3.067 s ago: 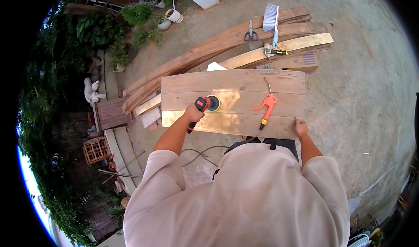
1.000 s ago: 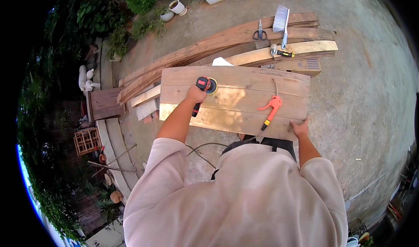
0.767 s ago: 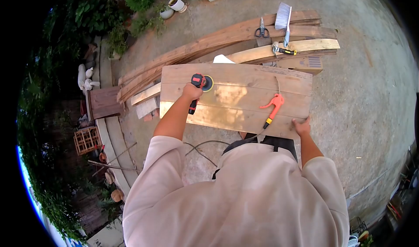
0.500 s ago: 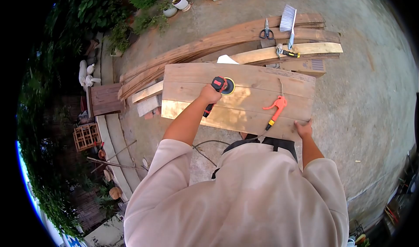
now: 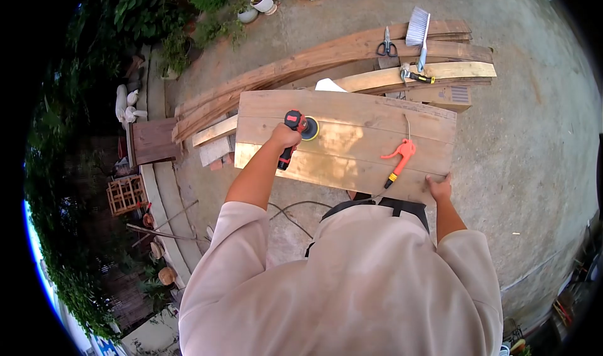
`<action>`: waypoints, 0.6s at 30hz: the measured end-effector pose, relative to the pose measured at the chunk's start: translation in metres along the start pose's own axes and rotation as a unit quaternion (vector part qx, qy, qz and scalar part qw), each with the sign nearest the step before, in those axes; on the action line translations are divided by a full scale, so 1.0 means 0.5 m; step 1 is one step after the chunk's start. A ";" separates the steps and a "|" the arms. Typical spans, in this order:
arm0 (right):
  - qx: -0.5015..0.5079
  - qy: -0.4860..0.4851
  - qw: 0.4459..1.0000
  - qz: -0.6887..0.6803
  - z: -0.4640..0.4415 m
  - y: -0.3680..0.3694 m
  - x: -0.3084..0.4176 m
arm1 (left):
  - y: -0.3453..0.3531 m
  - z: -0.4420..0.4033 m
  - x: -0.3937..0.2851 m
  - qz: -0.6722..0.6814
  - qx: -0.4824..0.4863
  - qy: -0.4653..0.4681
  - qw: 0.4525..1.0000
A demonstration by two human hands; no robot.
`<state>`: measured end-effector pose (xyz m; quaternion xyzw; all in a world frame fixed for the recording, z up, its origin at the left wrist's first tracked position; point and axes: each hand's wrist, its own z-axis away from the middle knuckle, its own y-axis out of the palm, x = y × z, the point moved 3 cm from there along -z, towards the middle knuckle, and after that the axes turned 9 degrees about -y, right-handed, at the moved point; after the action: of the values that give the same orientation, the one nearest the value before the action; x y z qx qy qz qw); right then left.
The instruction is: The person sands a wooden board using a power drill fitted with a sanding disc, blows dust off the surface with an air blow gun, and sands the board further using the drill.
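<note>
My left hand (image 5: 286, 136) is wrapped around a red and black cordless drill (image 5: 293, 121) fitted with a round, yellow-edged sanding pad (image 5: 310, 128). The pad lies against a wide panel of wooden planks (image 5: 377, 123), left of its middle. Sunlit patches show on the wood around it. At the panel's near right corner, my right hand (image 5: 440, 187) grips the edge, its thumb on top and the other fingers partly hidden. An orange air blow gun (image 5: 401, 158) with a thin metal nozzle rests on the panel's right half, closer to my right hand.
Beyond the panel lie long planks (image 5: 282, 67) bearing scissors (image 5: 387, 43), a hand brush (image 5: 418, 32) and a hammer (image 5: 416, 74). A cardboard box (image 5: 449, 96) sits under them. A dark hose (image 5: 295, 213) crosses the concrete floor near my body. Potted plants (image 5: 260, 3) stand farther off.
My left hand has moved the drill and its pad to the left across the panel. My right hand keeps its hold on the corner, and the blow gun stays in place.
</note>
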<state>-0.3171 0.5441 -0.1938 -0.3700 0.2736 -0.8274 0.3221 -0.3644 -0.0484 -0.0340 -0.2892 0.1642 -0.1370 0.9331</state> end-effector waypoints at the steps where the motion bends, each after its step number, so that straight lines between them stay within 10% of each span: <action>1: -0.008 -0.001 1.000 0.005 -0.003 0.001 0.000 | 0.008 0.005 -0.011 -0.003 0.003 0.008 1.000; 18: -0.020 0.020 0.999 0.030 -0.007 0.009 -0.004 | 0.038 0.026 -0.053 -0.039 0.020 0.009 0.999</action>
<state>-0.3173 0.5435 -0.2000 -0.3518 0.3073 -0.8188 0.3336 -0.3803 -0.0175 -0.0291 -0.2750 0.1584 -0.1793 0.9312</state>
